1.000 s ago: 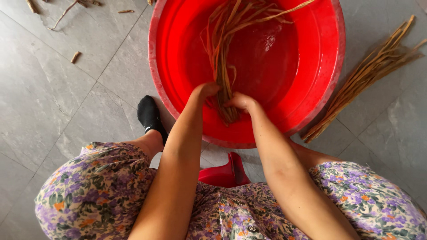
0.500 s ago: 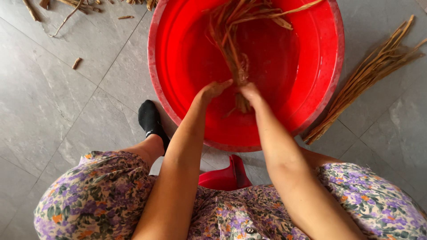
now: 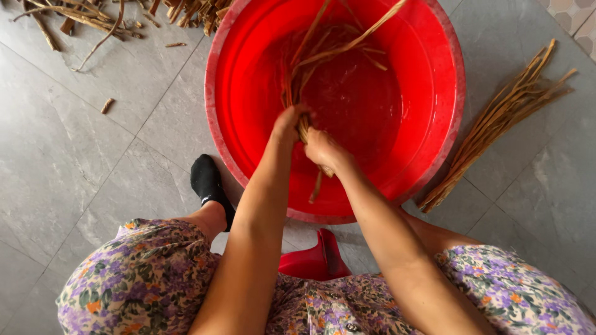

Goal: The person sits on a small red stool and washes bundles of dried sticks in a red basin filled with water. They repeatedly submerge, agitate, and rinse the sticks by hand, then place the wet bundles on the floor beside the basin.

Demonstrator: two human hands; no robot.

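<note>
I had both hands in the red basin (image 3: 434,142): left hand (image 3: 289,122) and right hand (image 3: 321,149), fingers clamped on a bundle of wet brown strips (image 3: 304,87); dry strips (image 3: 496,124) lay on the floor beside it.

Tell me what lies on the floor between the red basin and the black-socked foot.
Nothing: in the head view the red basin and the black-socked foot are parted only by a narrow strip of bare grey floor tile.
</note>
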